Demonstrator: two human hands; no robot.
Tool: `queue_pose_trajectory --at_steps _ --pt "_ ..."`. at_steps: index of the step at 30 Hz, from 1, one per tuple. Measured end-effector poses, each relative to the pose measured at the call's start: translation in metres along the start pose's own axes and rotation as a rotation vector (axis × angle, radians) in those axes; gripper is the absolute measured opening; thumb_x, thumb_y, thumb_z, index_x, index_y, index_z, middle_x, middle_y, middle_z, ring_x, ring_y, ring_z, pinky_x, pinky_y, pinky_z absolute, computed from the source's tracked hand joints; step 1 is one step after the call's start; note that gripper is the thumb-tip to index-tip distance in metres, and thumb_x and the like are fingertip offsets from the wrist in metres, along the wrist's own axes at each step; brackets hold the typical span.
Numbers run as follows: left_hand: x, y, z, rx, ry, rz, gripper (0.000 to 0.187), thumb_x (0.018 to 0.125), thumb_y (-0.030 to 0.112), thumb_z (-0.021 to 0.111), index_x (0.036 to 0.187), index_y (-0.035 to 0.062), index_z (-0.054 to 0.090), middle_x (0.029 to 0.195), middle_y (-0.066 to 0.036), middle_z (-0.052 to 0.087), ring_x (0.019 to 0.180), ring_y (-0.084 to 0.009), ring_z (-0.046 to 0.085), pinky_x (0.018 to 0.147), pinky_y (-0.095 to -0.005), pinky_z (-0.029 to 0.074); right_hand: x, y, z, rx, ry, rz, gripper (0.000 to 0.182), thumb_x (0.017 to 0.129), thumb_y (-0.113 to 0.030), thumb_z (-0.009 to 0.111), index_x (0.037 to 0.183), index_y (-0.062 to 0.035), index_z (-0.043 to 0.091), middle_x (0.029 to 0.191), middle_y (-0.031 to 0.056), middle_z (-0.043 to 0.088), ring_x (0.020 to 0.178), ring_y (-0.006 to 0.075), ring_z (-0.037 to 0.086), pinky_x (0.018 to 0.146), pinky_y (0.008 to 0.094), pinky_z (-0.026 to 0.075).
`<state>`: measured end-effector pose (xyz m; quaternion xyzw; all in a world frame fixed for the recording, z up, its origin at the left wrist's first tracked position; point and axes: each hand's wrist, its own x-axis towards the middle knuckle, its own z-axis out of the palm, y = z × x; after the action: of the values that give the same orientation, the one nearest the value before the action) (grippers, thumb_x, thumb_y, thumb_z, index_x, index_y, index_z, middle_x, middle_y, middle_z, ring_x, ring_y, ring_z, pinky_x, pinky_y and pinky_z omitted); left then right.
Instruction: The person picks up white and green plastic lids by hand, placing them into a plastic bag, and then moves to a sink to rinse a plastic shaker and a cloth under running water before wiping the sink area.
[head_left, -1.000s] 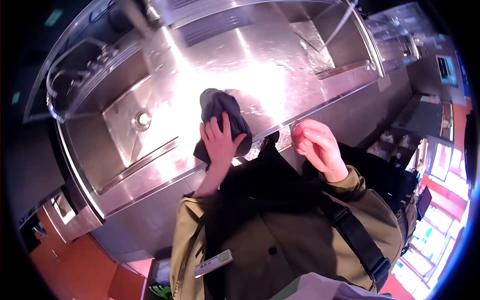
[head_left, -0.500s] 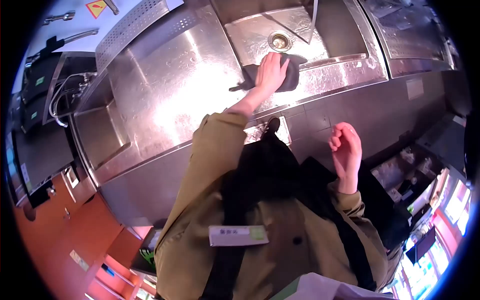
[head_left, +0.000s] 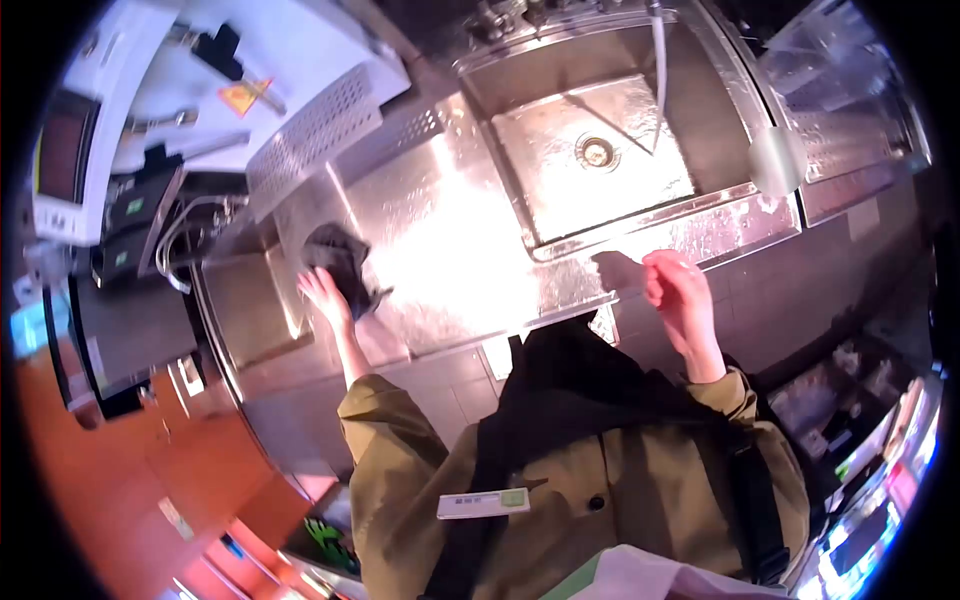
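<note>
My left hand [head_left: 328, 297] lies at the left of the steel counter [head_left: 420, 290] on a dark cloth [head_left: 342, 262]. The fingers reach out along the cloth's left edge; the thumb and palm are partly hidden. The cloth is bunched flat on the wet metal, one corner sticking out to the right. My right hand [head_left: 682, 300] is raised in front of the counter's front edge, below the sink. Its fingers are loosely curled in and nothing shows in them. Its shadow falls on the counter edge.
A steel sink [head_left: 600, 210] with a drain [head_left: 597, 152] and a hanging hose [head_left: 660, 80] lies right of the counter. A smaller basin [head_left: 250, 310] is at the left. A perforated metal panel [head_left: 315, 130] stands along the back. A pale blurred shape [head_left: 778, 162] appears at the sink's right rim.
My left hand has moved with the dark cloth from the sink's front edge leftward across the counter. My right hand stays raised, fingers curled. The view has shifted.
</note>
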<state>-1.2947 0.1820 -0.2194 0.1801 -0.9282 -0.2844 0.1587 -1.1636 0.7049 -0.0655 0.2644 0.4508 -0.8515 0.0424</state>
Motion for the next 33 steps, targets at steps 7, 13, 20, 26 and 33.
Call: queue_pose_trajectory --at_steps 7,13,20,26,33 --pt "0.019 0.134 0.109 0.177 0.026 0.406 0.051 0.085 0.033 0.052 0.117 -0.0061 0.046 0.125 -0.025 0.042 0.119 -0.0383 0.036 0.099 -0.0404 0.029 0.041 -0.011 0.031 -0.123 -0.15 0.072 0.018 0.085 -0.011 0.05 0.093 0.0008 0.061 0.065 0.0004 0.05 0.055 0.0066 0.041 0.05 0.019 0.031" --pt "-0.053 0.277 0.157 -0.369 -0.128 0.291 0.033 0.086 0.022 0.053 0.105 -0.0047 0.051 0.089 -0.022 0.06 0.085 -0.0363 0.057 0.075 -0.037 0.044 0.072 -0.004 0.005 -0.362 -0.283 -0.024 0.031 0.085 -0.014 0.054 0.114 -0.0042 0.053 0.085 0.0039 0.057 0.07 0.0079 0.052 0.062 0.0201 0.043" --pt "-0.168 0.381 0.127 -0.633 -1.281 0.142 0.032 0.087 0.02 0.05 0.108 -0.0041 0.05 0.112 -0.016 0.052 0.099 -0.0219 0.052 0.084 -0.0318 0.04 0.068 -0.014 -0.114 -0.542 0.136 -0.523 0.049 0.081 -0.011 0.06 0.125 -0.0013 0.04 0.1 0.0126 0.051 0.078 0.0159 0.055 0.064 0.0267 0.047" --pt "-0.321 0.467 0.235 -0.121 -0.966 1.394 0.06 0.073 0.046 0.06 0.128 0.026 0.044 0.136 -0.023 0.025 0.126 -0.0407 0.024 0.1 -0.0563 0.02 0.051 -0.088 -0.237 -0.265 0.59 -0.416 0.029 0.081 -0.004 0.054 0.111 -0.0017 0.051 0.079 0.0049 0.06 0.071 0.0116 0.058 0.065 0.023 0.046" --pt "-0.377 0.567 0.293 -0.099 -0.724 1.109 0.062 0.074 0.05 0.057 0.128 0.0222 0.043 0.138 -0.027 0.021 0.128 -0.0411 0.021 0.099 -0.0591 0.019 0.048 -0.137 -0.281 -0.236 0.642 -0.496 0.025 0.088 -0.007 0.05 0.112 0.0006 0.051 0.1 0.0068 0.059 0.077 0.0094 0.056 0.072 0.0224 0.045"
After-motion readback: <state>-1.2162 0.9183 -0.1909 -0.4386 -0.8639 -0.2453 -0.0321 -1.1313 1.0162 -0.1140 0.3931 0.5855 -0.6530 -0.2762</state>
